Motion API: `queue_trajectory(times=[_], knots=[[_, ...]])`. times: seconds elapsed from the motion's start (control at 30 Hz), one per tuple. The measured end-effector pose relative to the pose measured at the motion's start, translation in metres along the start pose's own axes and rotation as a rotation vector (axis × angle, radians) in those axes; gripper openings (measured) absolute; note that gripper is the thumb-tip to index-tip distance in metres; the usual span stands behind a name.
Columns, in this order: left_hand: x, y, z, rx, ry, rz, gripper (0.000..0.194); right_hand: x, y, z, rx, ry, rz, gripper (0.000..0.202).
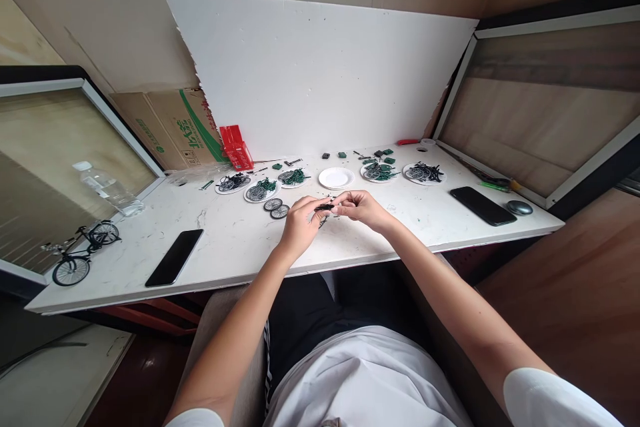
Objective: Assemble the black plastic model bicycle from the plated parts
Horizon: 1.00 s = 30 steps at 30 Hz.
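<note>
Over the front middle of the white table, my left hand point(301, 221) pinches a small black part point(326, 207). My right hand point(363, 207) meets it from the other side, thumb and forefinger closed on the part's right end. The part's exact kind is too small to make out. More dark pieces lie just below and behind the fingers, partly hidden. To the left of my left hand, two small black spoked wheels point(277, 207) lie flat on the table. Beyond my hands sits a bare white paper plate point(337, 178).
Paper plates with wheels and green or black parts point(380, 172) line the back. A model bicycle point(86, 248), phone point(175, 257) and plastic bottle point(111, 188) stand or lie left. Another phone point(483, 205) and a mouse point(519, 207) lie right. A white board point(320, 73) rises behind.
</note>
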<state>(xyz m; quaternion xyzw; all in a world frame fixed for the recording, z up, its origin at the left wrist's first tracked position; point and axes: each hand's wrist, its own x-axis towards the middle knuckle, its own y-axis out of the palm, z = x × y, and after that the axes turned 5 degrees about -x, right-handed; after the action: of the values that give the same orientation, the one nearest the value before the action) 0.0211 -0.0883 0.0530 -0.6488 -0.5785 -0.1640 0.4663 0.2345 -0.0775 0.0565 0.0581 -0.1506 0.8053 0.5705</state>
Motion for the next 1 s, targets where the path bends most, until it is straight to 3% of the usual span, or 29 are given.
queue_trajectory(times=[0.27, 1.0], knots=[[0.0018, -0.0002, -0.0037, -0.075, -0.111, -0.048, 0.012, -0.0004, 0.0017, 0.0002, 0.011, -0.058, -0.014, 0.048], [0.0002, 0.0056, 0.0037, -0.233, -0.279, 0.005, 0.02, -0.0018, 0.0038, -0.0023, -0.114, -0.077, -0.043, 0.051]])
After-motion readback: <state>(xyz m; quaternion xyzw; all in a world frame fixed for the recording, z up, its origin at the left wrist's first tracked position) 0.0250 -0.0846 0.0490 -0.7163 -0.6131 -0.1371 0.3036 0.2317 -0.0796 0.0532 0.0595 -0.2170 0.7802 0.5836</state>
